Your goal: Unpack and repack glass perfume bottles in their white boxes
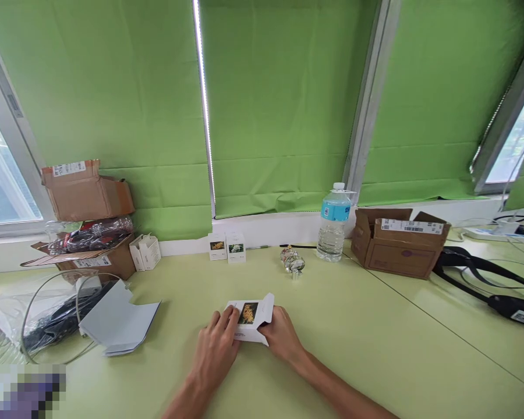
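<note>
A small white cardboard box (pixel 250 333) with a yellow-flower picture lies on the table between my hands. Its end flap (pixel 265 309) stands up on the right side. My left hand (pixel 218 343) grips the box's left end, fingers over the top. At the open right end is my right hand (pixel 282 334), its fingers bent against the flap and partly hidden behind it; whether they hold something inside cannot be made out. Beyond the hands, small clear glass bottles (pixel 292 261) lie close together. Two upright white picture boxes (pixel 227 247) stand near the wall.
A water bottle (pixel 333 224) and an open brown carton (pixel 399 244) stand at the back right, beside a black strap (pixel 475 279). On the left are stacked cartons (pixel 85 195), a white open box (pixel 145 252), folded white card (pixel 117 320) and a cable in plastic (pixel 48 320).
</note>
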The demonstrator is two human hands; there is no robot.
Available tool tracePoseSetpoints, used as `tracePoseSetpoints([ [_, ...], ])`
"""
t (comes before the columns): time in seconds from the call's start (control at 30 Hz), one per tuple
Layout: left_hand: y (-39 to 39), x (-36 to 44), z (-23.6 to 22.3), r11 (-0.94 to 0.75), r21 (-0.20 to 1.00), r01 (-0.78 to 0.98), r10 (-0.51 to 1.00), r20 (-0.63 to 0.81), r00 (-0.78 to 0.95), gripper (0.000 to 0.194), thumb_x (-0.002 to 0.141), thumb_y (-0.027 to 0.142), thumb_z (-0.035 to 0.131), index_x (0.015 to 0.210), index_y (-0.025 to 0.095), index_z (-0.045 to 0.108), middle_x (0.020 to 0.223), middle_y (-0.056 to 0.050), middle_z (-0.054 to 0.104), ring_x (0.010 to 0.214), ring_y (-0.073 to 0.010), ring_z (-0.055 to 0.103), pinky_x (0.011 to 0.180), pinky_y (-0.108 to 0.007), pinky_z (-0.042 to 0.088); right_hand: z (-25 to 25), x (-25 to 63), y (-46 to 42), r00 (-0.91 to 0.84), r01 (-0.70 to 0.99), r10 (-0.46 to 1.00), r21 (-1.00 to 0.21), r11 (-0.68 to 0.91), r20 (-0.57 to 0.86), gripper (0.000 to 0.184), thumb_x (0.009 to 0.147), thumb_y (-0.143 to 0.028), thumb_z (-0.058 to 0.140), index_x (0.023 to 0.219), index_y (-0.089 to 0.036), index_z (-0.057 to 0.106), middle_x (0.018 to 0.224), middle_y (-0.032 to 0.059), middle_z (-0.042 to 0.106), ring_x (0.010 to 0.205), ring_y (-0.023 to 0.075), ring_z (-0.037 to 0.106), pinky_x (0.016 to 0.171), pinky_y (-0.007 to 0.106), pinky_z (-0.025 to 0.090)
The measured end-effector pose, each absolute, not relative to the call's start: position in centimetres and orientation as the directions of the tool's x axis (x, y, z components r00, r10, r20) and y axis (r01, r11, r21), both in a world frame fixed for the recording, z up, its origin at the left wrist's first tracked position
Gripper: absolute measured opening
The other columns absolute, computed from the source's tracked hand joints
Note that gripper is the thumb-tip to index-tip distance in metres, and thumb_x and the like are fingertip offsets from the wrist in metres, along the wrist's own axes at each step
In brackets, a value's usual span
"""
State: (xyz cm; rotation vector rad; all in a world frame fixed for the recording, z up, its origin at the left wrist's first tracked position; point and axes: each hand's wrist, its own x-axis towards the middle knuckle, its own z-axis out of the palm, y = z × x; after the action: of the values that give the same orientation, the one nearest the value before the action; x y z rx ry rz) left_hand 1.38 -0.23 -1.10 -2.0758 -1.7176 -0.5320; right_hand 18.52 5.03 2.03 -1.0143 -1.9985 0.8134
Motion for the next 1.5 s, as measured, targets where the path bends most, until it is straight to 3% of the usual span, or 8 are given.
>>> tracePoseSetpoints([
  [0.37,0.4,0.4,-0.3,-0.076,-0.043,0.996,0.859,0.504,0.087,0.05,0.079,0.009,0.055,0.126,0.026,0.053,0.126,-0.001,0.061,0.103,-0.0198,0.059,0.067,-0.029,0.057,4.0,19.2,5.4,-0.357,0.417,0.855,-0.755,0.507,0.377,0.023,0.07,-0.017,0.05,0.079,-0.017,0.071,0.082,0.0039,0.07,0.07,0.0166,0.061,0.062,0.021,0.043],
  [0.57,0.6,-0.3,0.1,-0.044,-0.012,0.999,0.868,0.495,0.044,0.049,0.079,0.007,0.055,0.124,0.027,0.053,0.125,-0.002,0.061,0.105,-0.02,0.056,0.07,-0.029,0.056,4.6,20.1,6.2,-0.308,0.505,0.868,-0.705,0.497,0.391,0.013,0.068,-0.018,0.053,0.062,-0.016,0.064,0.068,0.0011,0.064,0.065,0.0141,0.056,0.058,0.021,0.037],
  [0.93,0.7,-0.9,0.2,0.037,-0.026,0.999,0.841,0.54,-0.017,0.051,0.078,0.003,0.056,0.122,0.029,0.054,0.115,-0.005,0.058,0.101,-0.022,0.054,0.064,-0.027,0.055,6.3,21.8,6.5,-0.254,0.687,0.865,-0.55,0.476,0.433,0.016,0.07,-0.022,0.052,0.058,-0.017,0.06,0.065,0.0019,0.061,0.059,0.0132,0.051,0.056,0.024,0.034],
  [1.07,0.9,-1.6,-0.1,0.128,0.005,0.992,0.855,0.506,-0.113,0.038,0.086,0.016,0.054,0.123,0.023,0.053,0.118,-0.009,0.055,0.102,-0.0245,0.054,0.061,-0.03,0.054,6.2,22.6,7.1,-0.23,0.77,0.908,-0.505,0.389,0.349,0.018,0.068,-0.023,0.051,0.052,-0.017,0.054,0.06,0.0002,0.054,0.052,0.0104,0.04,0.047,0.024,0.024],
  [1.13,1.0,-1.5,-0.6,0.097,0.06,0.993,0.846,0.521,-0.114,0.042,0.089,0.034,0.054,0.128,0.02,0.049,0.127,-0.013,0.051,0.107,-0.0266,0.053,0.068,-0.034,0.055,6.1,22.7,7.3,-0.224,0.804,0.92,-0.473,0.361,0.322,0.017,0.068,-0.022,0.051,0.051,-0.017,0.052,0.059,-0.0002,0.051,0.051,0.0097,0.035,0.046,0.025,0.021],
  [1.23,0.9,-0.8,-1.1,-0.004,0.121,0.993,0.803,0.592,-0.069,0.069,0.082,0.056,0.058,0.136,0.016,0.04,0.141,-0.018,0.041,0.116,-0.0317,0.049,0.087,-0.046,0.05,5.9,22.5,7.1,-0.245,0.826,0.916,-0.426,0.369,0.317,0.015,0.066,-0.02,0.052,0.051,-0.017,0.049,0.059,0.0,0.051,0.052,0.0094,0.034,0.048,0.026,0.021],
  [1.33,0.4,0.7,-0.7,-0.12,0.169,0.978,0.762,0.647,-0.018,0.069,0.081,0.053,0.061,0.137,0.019,0.039,0.145,-0.017,0.038,0.124,-0.0334,0.044,0.097,-0.05,0.044,5.8,22.1,6.5,-0.268,0.837,0.912,-0.395,0.38,0.309,0.013,0.065,-0.017,0.053,0.052,-0.018,0.048,0.06,0.0005,0.052,0.051,0.0094,0.036,0.047,0.026,0.021],
  [1.5,-1.2,3.8,0.8,-0.375,0.308,0.874,0.794,0.593,0.132,0.057,0.078,0.046,0.069,0.128,0.028,0.049,0.134,-0.007,0.052,0.123,-0.0269,0.05,0.096,-0.041,0.05,5.7,21.2,4.9,-0.338,0.82,0.892,-0.372,0.436,0.301,0.011,0.068,-0.015,0.051,0.058,-0.019,0.049,0.066,0.0012,0.055,0.054,0.0105,0.043,0.049,0.025,0.025],
])
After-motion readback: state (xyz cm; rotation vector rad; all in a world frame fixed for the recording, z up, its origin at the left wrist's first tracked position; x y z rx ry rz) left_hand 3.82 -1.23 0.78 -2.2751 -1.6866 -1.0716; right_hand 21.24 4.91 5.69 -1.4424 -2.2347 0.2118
